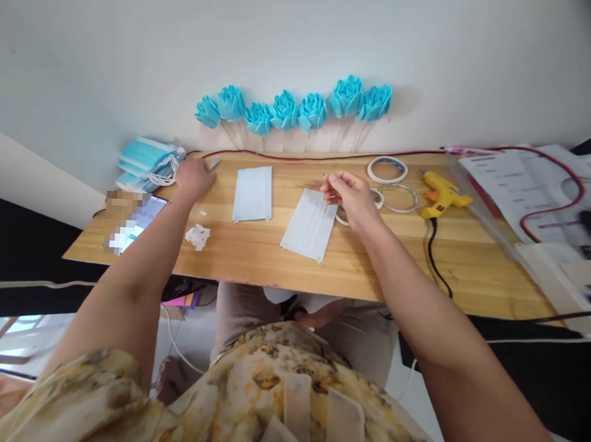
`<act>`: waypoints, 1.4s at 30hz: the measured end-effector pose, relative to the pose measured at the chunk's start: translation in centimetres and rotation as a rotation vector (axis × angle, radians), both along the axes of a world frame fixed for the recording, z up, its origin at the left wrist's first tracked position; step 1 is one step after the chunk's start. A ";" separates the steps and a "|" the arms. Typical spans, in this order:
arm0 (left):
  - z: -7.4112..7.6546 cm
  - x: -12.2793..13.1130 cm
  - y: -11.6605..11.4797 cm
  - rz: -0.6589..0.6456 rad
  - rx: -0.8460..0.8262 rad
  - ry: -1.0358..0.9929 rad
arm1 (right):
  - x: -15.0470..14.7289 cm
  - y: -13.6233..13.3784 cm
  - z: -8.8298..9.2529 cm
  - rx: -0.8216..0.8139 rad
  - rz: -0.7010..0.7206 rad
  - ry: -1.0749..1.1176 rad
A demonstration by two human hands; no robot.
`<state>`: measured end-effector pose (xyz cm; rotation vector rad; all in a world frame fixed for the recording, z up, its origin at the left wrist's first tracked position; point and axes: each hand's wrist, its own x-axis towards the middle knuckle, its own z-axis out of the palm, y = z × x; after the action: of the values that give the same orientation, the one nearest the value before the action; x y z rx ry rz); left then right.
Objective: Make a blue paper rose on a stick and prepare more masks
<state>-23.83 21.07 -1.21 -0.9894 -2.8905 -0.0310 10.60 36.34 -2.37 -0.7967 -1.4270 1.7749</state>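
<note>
My left hand (192, 178) is curled low over the table beside a stack of blue face masks (146, 162) with white ear loops. By its fingertips is a small grey flat piece (215, 163); what the fingers grip is hidden. My right hand (348, 194) is closed in a pinch above the top edge of a pale mask panel (309, 225). Anything between its fingers is too small to name. A second pale mask panel (254, 194) lies between my hands. Small white scraps (198, 236) lie in a heap nearer the front edge.
Several blue flowers on thin stems (285, 110) lean against the wall. Tape rolls (387, 169) and a yellow glue gun (442, 195) with a black cord lie right of my right hand. A phone (142, 222) lies at left. Papers (508, 187) and a red cable (573, 178) cover the right end.
</note>
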 end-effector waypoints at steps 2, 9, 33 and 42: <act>-0.5 -0.3 -0.3 -0.007 0.067 0.022 | 0.0 0.0 0.0 0.002 -0.001 -0.005; -1.6 -1.4 -0.3 -0.082 0.081 -0.062 | 0.0 0.0 -0.1 0.007 0.001 -0.028; 0.0 0.3 -0.4 -0.182 0.273 -0.065 | 0.7 1.6 -0.1 0.044 -0.107 -0.023; 1.1 14.5 4.0 -0.779 0.599 -0.320 | 1.0 2.8 -1.5 0.486 -0.149 -0.319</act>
<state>-9.31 25.04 -0.16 -1.9689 -2.2409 -1.0971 11.63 39.17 -3.84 -0.9152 -1.8549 1.1499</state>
